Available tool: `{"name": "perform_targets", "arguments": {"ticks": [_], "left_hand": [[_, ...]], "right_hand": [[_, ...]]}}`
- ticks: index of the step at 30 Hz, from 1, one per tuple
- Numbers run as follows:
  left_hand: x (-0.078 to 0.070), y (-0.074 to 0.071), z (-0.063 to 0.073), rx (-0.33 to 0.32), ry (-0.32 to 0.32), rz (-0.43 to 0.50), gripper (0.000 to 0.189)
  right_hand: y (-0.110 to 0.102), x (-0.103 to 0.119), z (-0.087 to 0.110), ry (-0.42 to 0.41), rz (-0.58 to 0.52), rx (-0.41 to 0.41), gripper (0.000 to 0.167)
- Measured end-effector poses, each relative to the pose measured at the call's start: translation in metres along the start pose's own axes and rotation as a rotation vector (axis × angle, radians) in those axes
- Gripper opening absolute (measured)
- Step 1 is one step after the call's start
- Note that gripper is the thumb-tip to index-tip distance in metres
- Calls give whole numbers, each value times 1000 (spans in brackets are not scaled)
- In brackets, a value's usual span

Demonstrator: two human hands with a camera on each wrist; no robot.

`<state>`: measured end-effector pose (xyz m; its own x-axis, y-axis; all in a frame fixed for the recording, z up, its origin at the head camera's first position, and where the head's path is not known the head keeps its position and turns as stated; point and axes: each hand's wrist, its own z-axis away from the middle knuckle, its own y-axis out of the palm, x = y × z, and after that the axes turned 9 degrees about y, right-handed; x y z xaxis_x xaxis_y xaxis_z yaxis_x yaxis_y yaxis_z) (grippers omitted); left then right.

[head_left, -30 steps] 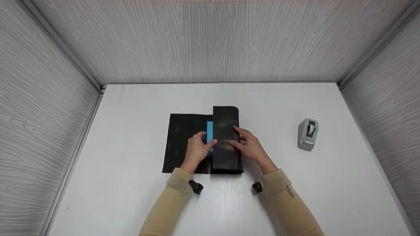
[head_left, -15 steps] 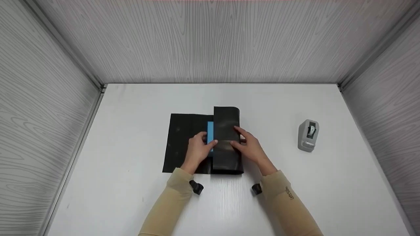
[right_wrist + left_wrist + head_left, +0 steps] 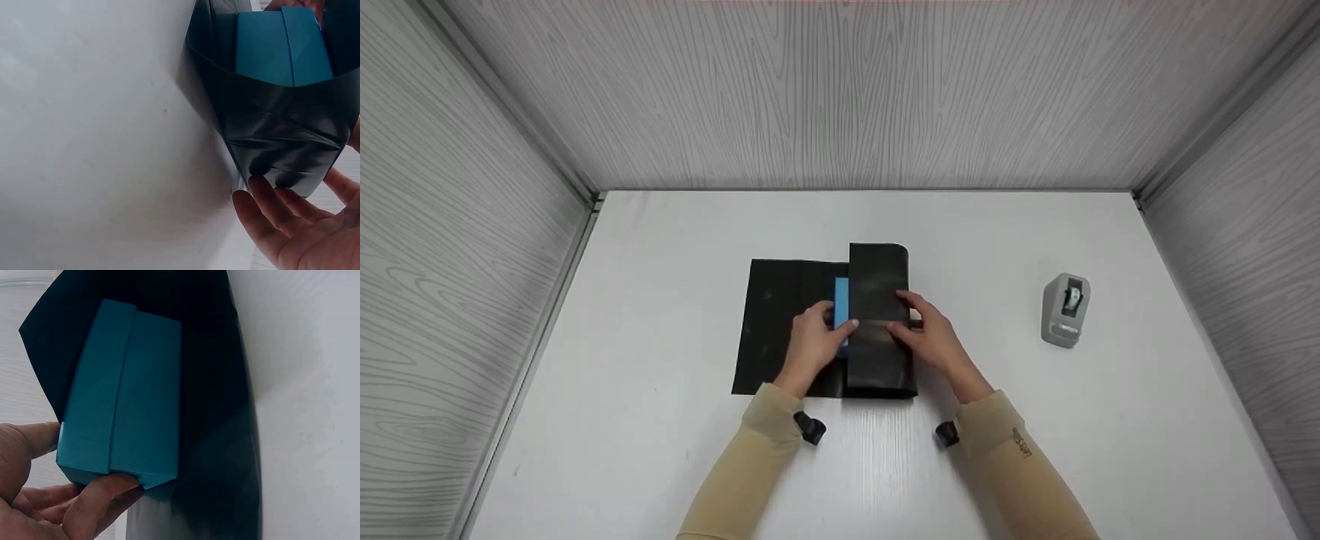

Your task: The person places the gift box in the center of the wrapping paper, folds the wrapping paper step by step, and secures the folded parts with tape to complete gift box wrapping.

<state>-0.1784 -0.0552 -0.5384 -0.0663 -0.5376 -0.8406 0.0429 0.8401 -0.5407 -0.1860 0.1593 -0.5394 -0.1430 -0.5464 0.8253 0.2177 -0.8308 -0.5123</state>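
A blue box (image 3: 841,298) with a lid seam stands on a sheet of black wrapping paper (image 3: 769,322) on the table. The paper's right part is folded up and over, covering most of the box from above. My left hand (image 3: 810,341) grips the box at its left end; its thumb lies at the flap's edge, and in the left wrist view its fingers curl against the box (image 3: 135,394). On the right, my right hand (image 3: 934,341) holds the folded paper, thumb on top and fingertips against the creased outer side (image 3: 281,146). Part of the box is hidden under the flap.
A grey tape dispenser (image 3: 1065,310) with a roll of tape stands to the right on the white table (image 3: 645,450). Wood-grain panels (image 3: 840,97) enclose the table at the back and both sides.
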Motion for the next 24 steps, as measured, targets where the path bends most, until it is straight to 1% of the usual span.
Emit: {"name": "perform_targets", "arguments": {"ticks": [5,9,12,15,19,21,24], "left_hand": [[0,0,0,-4,3,-18,58],[1,-2,1,16,30,-88,59],[2,-8,4,27,53,-140,59],[5,-18,9,12,68,-174,58],[11,-37,15,-25,56,-241,57],[15,-47,18,-32,29,-276,57],[23,-63,22,-24,-29,-316,59]], "right_hand": [[1,2,0,9,-3,-5,62],[2,2,-1,8,-8,-10,63],[2,2,-1,13,-13,-7,62],[2,2,-2,19,-19,-2,62],[2,1,-2,30,-36,2,62],[1,1,-2,36,-40,3,62],[0,1,-2,49,-44,7,62]]}}
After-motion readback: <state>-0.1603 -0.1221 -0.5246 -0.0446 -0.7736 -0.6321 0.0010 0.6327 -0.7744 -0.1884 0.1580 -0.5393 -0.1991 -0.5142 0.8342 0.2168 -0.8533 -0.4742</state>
